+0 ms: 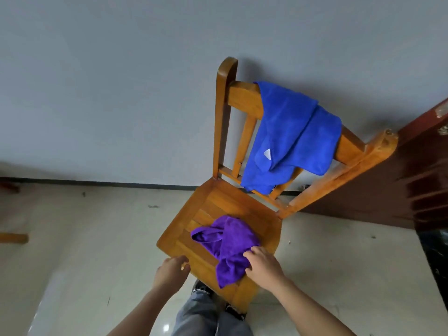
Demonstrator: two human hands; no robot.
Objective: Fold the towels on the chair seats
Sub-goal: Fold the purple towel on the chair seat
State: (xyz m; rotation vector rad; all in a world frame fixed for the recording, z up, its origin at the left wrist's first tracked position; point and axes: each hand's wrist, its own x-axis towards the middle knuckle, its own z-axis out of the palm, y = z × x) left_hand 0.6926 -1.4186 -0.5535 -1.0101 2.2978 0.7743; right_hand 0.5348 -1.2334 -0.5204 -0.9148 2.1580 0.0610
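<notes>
we count 2 towels, 1 purple towel (226,241) and 1 blue towel (291,137), plus 1 wooden chair (218,207) and 2 hands, the left hand (171,270) and the right hand (263,266).

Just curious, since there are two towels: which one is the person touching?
The purple towel, crumpled on the seat, held by the right hand. The blue towel hangs untouched over the backrest.

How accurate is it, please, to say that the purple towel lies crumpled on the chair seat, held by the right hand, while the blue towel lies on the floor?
One detail is wrong: the head view shows the blue towel draped over the chair's backrest, not on the floor. The purple towel does lie crumpled on the seat, held by the right hand.
</notes>
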